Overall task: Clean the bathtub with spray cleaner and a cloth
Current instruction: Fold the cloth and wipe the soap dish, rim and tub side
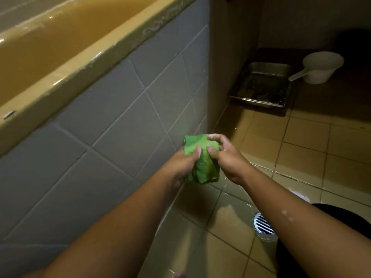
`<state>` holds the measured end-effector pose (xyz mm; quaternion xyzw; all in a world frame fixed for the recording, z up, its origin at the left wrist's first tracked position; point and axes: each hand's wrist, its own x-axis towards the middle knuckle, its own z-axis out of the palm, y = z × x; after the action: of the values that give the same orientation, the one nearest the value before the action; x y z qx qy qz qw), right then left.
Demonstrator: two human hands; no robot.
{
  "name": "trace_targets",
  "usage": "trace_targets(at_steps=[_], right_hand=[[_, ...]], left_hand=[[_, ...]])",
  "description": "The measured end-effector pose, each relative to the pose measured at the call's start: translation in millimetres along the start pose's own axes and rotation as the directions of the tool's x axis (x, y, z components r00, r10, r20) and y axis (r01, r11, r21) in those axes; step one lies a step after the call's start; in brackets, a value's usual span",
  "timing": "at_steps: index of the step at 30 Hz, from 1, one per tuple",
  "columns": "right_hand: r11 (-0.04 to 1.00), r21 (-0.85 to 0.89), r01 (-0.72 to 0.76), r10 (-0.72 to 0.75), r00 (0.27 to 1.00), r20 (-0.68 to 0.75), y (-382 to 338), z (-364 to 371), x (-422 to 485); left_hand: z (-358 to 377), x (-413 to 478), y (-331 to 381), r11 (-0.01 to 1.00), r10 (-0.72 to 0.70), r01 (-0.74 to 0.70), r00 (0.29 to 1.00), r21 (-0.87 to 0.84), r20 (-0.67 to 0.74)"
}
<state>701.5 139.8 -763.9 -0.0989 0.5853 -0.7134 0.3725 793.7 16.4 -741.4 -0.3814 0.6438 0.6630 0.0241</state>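
Now I'm gripping the green cloth [202, 167] — my left hand [180, 165] and my right hand [227, 157] are both curling tightly round it — above the wet floor [301, 153], beside the tiled side of the bathtub [84, 76].

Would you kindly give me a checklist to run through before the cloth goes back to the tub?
1. Cloth firmly held: ok, left hand and right hand both grip it.
2. Cloth squeezed over the floor, not the tub: ok.
3. Cloth wrung out enough: cannot tell.
4. Drain uncovered for runoff: ok.
5. Floor dry underfoot: not ok, the tiles by the drain are wet.
6. Tub free of suds: cannot tell.
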Motion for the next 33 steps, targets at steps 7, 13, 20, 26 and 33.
trace_targets(at_steps=[7,13,20,26,33], right_hand=[[0.942,-0.261,0.21,-0.216,0.976,0.006,-21,-4,-3],[0.788,-0.539,0.296,-0.287,0.952,0.103,-30,-12,11],[0.49,-0.697,0.524,-0.551,0.805,0.218,-49,-16,31],[0.73,-0.279,0.624,-0.662,0.748,-0.059,-83,33,30],[0.818,-0.06,0.572,-0.575,0.809,-0.121,-122,118,40]], left_hand=[[1,-7,39,0.984,0.153,-0.166,0.973,-0.059,-0.175],[5,-12,54,0.918,0.389,-0.353,0.89,0.182,-0.238],[-5,-42,100,0.377,0.524,-0.137,0.847,0.916,-0.089],[-14,-73,150,0.117,0.763,-0.032,0.643,0.993,-0.07],[-35,-82,195,0.287,0.796,-0.138,0.585,0.948,-0.156]])
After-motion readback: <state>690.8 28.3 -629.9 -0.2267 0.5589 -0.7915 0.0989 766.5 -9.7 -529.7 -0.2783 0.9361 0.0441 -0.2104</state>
